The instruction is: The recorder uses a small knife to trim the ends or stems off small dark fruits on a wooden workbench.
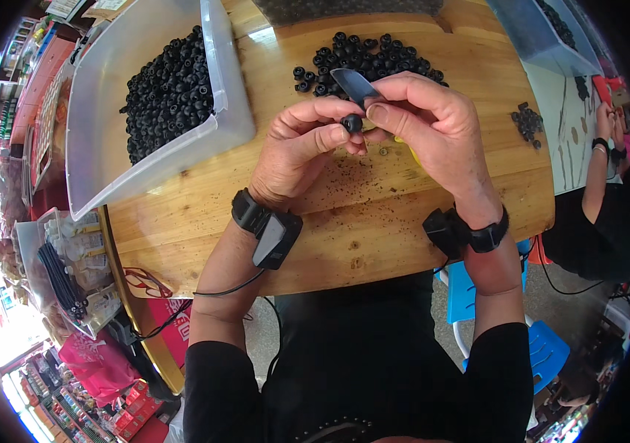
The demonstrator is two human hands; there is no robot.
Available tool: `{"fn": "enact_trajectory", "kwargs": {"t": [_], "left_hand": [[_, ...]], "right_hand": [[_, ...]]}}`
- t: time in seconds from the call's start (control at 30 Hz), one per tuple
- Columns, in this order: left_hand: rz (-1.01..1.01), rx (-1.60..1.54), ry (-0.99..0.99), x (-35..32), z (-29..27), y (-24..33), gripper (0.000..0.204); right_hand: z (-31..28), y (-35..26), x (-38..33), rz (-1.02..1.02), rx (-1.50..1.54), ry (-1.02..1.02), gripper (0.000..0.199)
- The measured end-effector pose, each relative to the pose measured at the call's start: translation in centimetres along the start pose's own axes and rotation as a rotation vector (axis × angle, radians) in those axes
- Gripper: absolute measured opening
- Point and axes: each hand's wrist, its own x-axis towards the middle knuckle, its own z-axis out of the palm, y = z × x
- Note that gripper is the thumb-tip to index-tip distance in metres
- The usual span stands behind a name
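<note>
Between its thumb and fingers, my left hand (300, 144) pinches one small round black part (352, 123) with a hole in it. My right hand (433, 125) grips a small knife (354, 85); its dark blade points up and to the left, just above the part. A bit of yellow, perhaps the knife's handle, shows below the right fingers. Both hands nearly meet over the wooden table (278, 251). Just beyond them lies a loose pile of similar black parts (374, 55). Dark crumbs are scattered on the wood beneath my hands.
A translucent bin (230, 96) of many black parts stands at the left. Another bin (551, 44) is at the far right, near a small heap of greyish pieces (527, 122). Red glasses (146, 283) lie by the near left edge. A co-worker's arm (597, 173) shows at right.
</note>
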Motion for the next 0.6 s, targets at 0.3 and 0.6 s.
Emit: {"fn": "enact_trajectory", "kwargs": {"t": [0.3, 0.6], "left_hand": [[0.426, 0.78, -0.001, -1.2, 4.4, 5.5, 0.021], [0.687, 2.158, 0.681, -1.5, 3.1, 12.9, 0.024]], "right_hand": [[-1.7, -0.2, 0.9, 0.055, 0.192, 0.134, 0.02], [-4.3, -0.4, 1.4, -0.067, 0.343, 0.298, 0.019]]}}
